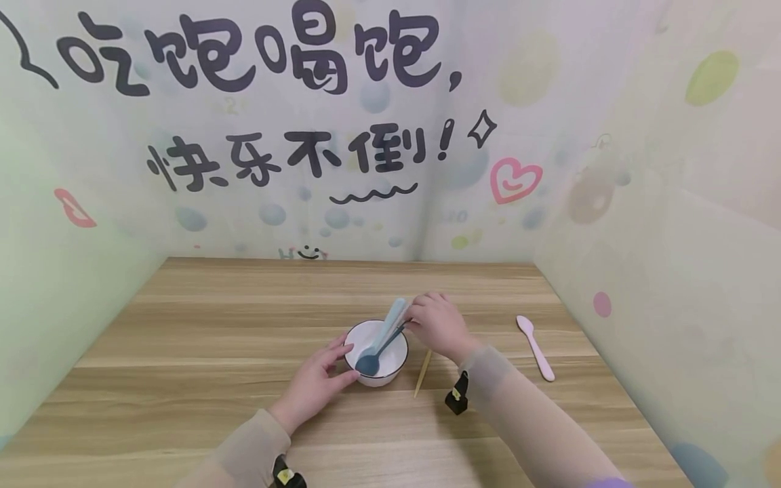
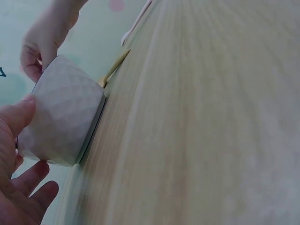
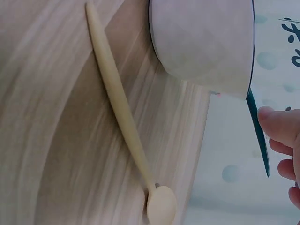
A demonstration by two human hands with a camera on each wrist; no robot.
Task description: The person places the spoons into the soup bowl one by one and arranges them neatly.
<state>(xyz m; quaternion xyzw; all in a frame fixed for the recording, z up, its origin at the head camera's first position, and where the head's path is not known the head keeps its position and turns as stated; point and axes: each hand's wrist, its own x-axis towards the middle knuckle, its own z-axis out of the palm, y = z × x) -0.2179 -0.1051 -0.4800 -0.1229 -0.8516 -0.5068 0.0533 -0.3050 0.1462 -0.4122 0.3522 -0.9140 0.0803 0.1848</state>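
A white bowl [image 1: 390, 362] [image 2: 63, 115] [image 3: 206, 42] stands near the middle of the wooden table [image 1: 201, 339]. My left hand [image 1: 339, 363] [image 2: 18, 145] cups its left side, thumb near the rim and fingers lower down. A dark blue spoon [image 1: 369, 364] [image 3: 258, 133] and a light blue spoon [image 1: 392, 320] lean in the bowl. My right hand [image 1: 413, 318] [image 3: 277, 137] [image 2: 36, 58] pinches the dark blue spoon's handle at the bowl's right rim. A pale yellow spoon [image 1: 422, 373] [image 3: 125, 126] [image 2: 115, 67] lies flat just right of the bowl, partly under that hand.
A pink spoon [image 1: 535, 347] [image 2: 137, 21] lies on the table further right. Printed partition walls [image 1: 659, 257] close in the table at the back and on both sides. Bare wood stretches to the left and front of the bowl.
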